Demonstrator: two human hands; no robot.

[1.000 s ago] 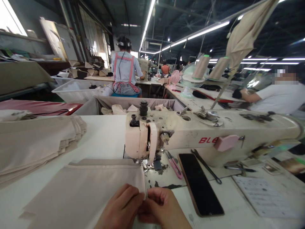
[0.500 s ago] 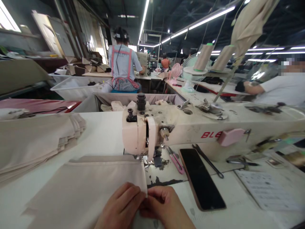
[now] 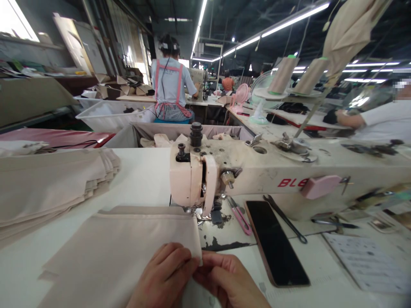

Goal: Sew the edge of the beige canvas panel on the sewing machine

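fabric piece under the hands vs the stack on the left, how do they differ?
The fabric piece lies flat in front of the sewing machine, its near right corner pinched between the left hand and right hand; the fabric stack sits untouched at the table's left. The piece is thin, perhaps two layers; the stack is many folded layers with stepped edges. The piece's far corner reaches the needle area; the stack lies well clear. Both are the same beige cloth.

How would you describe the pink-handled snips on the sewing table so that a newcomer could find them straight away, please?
Start at the cream sewing machine and look at the table under its arm, just right of the needle. The snips lie there at a slant, left of the black phone. Only they have pink handles; the tool on the phone's other side is black.
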